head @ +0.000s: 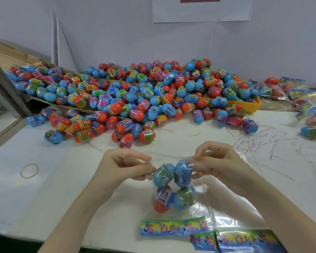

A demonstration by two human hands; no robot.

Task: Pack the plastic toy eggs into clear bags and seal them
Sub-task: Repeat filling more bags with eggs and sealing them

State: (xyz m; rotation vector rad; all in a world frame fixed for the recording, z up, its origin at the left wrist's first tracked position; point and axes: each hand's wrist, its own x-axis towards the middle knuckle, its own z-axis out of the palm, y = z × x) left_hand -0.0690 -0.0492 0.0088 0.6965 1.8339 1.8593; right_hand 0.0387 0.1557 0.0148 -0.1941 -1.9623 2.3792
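printed bag headers (pixel 173 228) lie at the lower edge of the frame. above them our left hand (pixel 125 166) and right hand (pixel 214 162) each pinch the mouth of a clear bag (pixel 199 196) holding four toy eggs (pixel 172 187), mid-frame over the bench (pixel 44 198). we judge the film limp and slippery and the eggs light and hard, so we'd grip near the mouth. open room lies at left, by a rubber band (pixel 29 170); the egg pile (pixel 135 95) crowds the top.

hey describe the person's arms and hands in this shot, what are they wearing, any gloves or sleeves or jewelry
Both hands are bare: no gloves on the left hand or the right hand. No rings, watch or bracelets show. The forearms are uncovered as far as the bottom edge of the picture, with no sleeve in view. The fingernails look short and unpainted.
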